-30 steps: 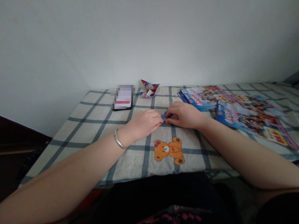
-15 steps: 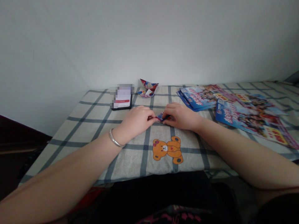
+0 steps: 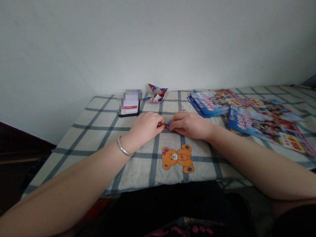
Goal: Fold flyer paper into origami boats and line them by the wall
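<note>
A checked cloth (image 3: 98, 133) with a bear print (image 3: 177, 159) bears a phone (image 3: 129, 108), a paper boat (image 3: 157, 93) and glossy leaflets (image 3: 247, 115).

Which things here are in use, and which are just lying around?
In use: small folded paper, pinched between left hand and right hand.
Lying about: paper boat, phone, leaflet stack, loose leaflets, on the checked cloth.

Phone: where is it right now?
Head view: the phone lies on the checked cloth, left of centre, just left of the paper boat and beyond the left hand, which pinches a small folded paper with the right hand.
</note>
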The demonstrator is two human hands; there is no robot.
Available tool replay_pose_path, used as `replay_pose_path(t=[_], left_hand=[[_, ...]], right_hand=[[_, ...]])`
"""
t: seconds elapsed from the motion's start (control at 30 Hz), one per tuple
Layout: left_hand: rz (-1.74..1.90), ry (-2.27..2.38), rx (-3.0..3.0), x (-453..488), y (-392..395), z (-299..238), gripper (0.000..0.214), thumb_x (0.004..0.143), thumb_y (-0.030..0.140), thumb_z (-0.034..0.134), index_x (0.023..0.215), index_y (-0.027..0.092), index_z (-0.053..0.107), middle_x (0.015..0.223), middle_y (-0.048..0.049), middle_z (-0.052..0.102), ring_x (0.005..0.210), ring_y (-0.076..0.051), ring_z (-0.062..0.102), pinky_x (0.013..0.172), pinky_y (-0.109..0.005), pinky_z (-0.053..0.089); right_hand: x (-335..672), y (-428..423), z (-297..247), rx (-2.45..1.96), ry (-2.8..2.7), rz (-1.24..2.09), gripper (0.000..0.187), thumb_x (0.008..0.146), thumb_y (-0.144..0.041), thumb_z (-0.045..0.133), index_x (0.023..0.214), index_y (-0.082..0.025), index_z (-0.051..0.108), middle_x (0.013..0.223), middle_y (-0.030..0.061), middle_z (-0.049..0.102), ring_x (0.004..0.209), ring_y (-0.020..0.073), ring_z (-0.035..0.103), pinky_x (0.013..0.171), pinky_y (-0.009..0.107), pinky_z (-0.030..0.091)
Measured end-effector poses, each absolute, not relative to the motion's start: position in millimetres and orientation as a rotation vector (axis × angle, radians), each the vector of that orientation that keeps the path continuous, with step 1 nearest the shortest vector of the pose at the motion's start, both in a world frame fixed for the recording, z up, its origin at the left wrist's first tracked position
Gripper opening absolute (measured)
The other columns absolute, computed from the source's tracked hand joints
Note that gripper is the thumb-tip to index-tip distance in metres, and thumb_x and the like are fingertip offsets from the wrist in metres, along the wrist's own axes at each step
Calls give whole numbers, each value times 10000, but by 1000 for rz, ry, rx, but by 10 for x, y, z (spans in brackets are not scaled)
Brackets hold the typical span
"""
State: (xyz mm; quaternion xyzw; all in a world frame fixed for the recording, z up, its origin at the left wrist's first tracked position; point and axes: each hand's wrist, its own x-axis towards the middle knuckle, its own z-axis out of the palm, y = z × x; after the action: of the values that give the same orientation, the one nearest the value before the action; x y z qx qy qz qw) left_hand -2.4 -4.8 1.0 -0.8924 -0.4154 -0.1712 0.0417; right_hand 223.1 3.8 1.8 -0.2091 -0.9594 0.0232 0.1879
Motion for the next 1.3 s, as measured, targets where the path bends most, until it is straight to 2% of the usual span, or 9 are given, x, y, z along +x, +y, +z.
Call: replay_pose_path(t=[0.13, 0.27, 0.43, 0.77, 1.03, 1.3], left_hand=[[-540, -1248, -2771, -26, -34, -12, 123, 877, 213, 631, 761, 174, 630, 748, -12, 639, 743, -172, 585, 684, -310, 436], [-579, -1298, -2783, -11, -49, -18, 39, 871, 186, 640, 887, 172, 608, 788, -7, 643, 771, -179, 589, 686, -309, 440], [-500, -1154, -2832, -31, -12, -11, 17, 891, 180, 623, 892, 163, 623, 900, -41, 656, 882, -203, 614, 788, -337, 476], [-417, -781, -2918, -195, 99, 16, 177, 965, 223, 539, 972, 180, 711, 980, -43, 703, 931, -199, 628, 874, -353, 502], [-325, -750, -2799, -138, -20, 41, 237, 964, 248, 544, 1118, 226, 723, 1010, -45, 699, 940, -218, 608, 808, -351, 502], [-281, -827, -2772, -80, -63, 72, 243, 965, 245, 525, 1107, 223, 720, 1040, -51, 672, 952, -223, 599, 795, -352, 482]], right_hand=[[2235, 36, 10, -597, -2719, 23, 225, 941, -151, 556, 1006, -183, 769, 989, 90, 711, 900, 197, 629, 835, 348, 496], [2233, 18, 11, -606, -2716, -2, 228, 936, -155, 554, 1012, -182, 767, 991, 89, 712, 901, 200, 629, 820, 345, 499], [2228, -2, 10, -617, -2709, -16, 226, 934, -159, 560, 1027, -180, 766, 988, 92, 717, 894, 201, 633, 821, 349, 503], [2259, 2, 33, -642, -2737, -100, 246, 944, -168, 540, 1042, -164, 766, 1026, 100, 743, 941, 221, 663, 882, 374, 526], [2328, 62, 49, -699, -2714, -73, 226, 921, -176, 557, 1029, -172, 756, 1024, 78, 746, 925, 212, 660, 862, 363, 516], [2319, 28, 61, -743, -2705, -104, 223, 922, -207, 553, 1024, -192, 751, 1020, 74, 736, 926, 207, 634, 832, 337, 479]])
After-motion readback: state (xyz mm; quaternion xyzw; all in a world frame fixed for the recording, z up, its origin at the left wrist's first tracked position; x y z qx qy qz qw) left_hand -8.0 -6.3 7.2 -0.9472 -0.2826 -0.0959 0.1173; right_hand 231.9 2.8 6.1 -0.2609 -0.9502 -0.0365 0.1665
